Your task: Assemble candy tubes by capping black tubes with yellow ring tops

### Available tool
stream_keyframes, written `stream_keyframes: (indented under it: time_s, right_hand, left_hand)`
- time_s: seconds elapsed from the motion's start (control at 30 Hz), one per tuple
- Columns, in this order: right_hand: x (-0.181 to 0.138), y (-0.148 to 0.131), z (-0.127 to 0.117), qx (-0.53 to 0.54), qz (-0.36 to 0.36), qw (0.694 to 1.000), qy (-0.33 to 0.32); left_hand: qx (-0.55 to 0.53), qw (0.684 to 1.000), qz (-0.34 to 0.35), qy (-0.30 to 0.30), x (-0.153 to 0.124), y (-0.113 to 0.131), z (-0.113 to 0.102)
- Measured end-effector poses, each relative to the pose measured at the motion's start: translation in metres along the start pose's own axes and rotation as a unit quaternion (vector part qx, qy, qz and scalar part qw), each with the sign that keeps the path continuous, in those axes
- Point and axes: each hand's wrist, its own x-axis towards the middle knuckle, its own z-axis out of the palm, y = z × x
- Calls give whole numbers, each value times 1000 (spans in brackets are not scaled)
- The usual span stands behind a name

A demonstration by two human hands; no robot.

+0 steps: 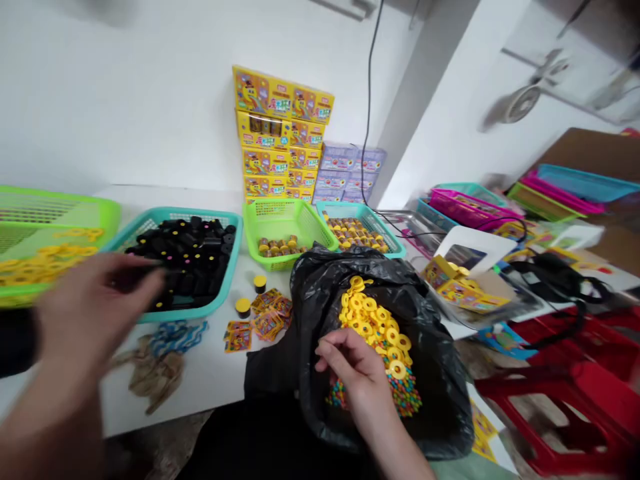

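Your left hand (100, 307) is by the near edge of the blue-green basket (187, 313), next to the black pieces (195, 260) heaped in it. Your right hand (357, 367) is over the black bag (450, 413), where the yellow rings (367, 313) lie on and beside the little colored balls (407, 397).

To do this well, I think you should take just one black piece at a time, and hold it by its sides. Slow your left hand down a bit so you don't bump the basket. With your right hand, pinch lightly and go in from above, so the balls don't roll about. Mind the loose folds of the bag, as they could catch your wrist.

Some of this is hard to see. Your left hand is a blur; its fingers curl in, with something dark by the tips, but I can't tell if they hold a piece. Your right fingers are narrow, bunched near the thumb, and I can't tell if anything is tucked inside. That hand hides some balls. The green basket (107, 210) is cut off at the left.
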Motion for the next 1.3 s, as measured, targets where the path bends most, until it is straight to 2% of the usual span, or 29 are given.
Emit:
stream_keyframes:
  time_s: [0.03, 0.07, 0.1, 0.13, 0.17, 0.23, 0.27, 0.33, 0.43, 0.53, 0.6, 0.63, 0.7, 0.77, 0.9, 0.97, 1.03, 1.1, 1.17, 1.23, 1.3]
  right_hand:
    - [1, 0, 0, -4, -17, 1000, 4]
    - [1, 0, -1, -13, -37, 999, 11]
    - [1, -2, -2, -30, -60, 998, 17]
    - [0, -5, -3, -57, -87, 994, 17]
    - [-1, -9, -6, -93, -117, 989, 13]
    - [-5, -18, -14, -175, -175, 969, -18]
    - [-7, -22, -18, -208, -196, 958, -37]
    - [-10, -28, -27, -242, -209, 946, -58]
    - [-10, -30, -42, -256, -190, 947, -31]
    - [-2, -25, -58, -319, -142, 937, 13]
    - [5, -21, -67, -427, -86, 900, 29]
    - [8, -19, -70, -493, -54, 868, 25]
    - [12, -17, -69, -599, 0, 801, -5]
    - [15, -14, -61, -635, 26, 771, -41]
    - [18, -8, -48, -595, 34, 799, -81]
    - [20, -8, -51, -559, 52, 822, -95]
    - [21, -9, -60, -520, 79, 845, -101]
    - [19, -12, -69, -401, 117, 903, -99]
    - [15, -15, -74, -199, 145, 965, -91]
    - [9, -17, -76, -22, 149, 985, -82]
    - [4, -16, -76, 43, 139, 986, -85]
  left_hand:
    - [-49, 998, 10, -44, -21, 22, 16]
    - [-117, 983, 4, -139, -40, 41, 34]
    - [-189, 955, -16, -228, -58, 56, 52]
    - [-260, 914, -60, -307, -72, 67, 69]
    - [-321, 869, -109, -361, -84, 74, 84]
    - [-395, 789, -190, -431, -100, 82, 106]
    - [-413, 762, -215, -449, -104, 84, 113]
    - [-423, 737, -236, -472, -109, 88, 122]
    - [-398, 731, -218, -510, -111, 95, 128]
    - [-362, 769, -159, -502, -113, 99, 131]
    - [-348, 801, -128, -470, -114, 99, 133]
    - [-345, 808, -121, -462, -114, 97, 134]
    - [-339, 810, -119, -464, -115, 95, 135]
    - [-329, 810, -115, -471, -115, 92, 136]
    - [-304, 815, -105, -482, -114, 90, 133]
    - [-293, 815, -99, -490, -113, 90, 131]
    - [-274, 819, -65, -499, -113, 90, 128]
    - [-244, 831, 11, -500, -115, 90, 127]
    - [-215, 838, 100, -492, -119, 90, 128]
    - [-203, 833, 167, -486, -123, 91, 130]
    - [-213, 826, 205, -480, -128, 93, 133]
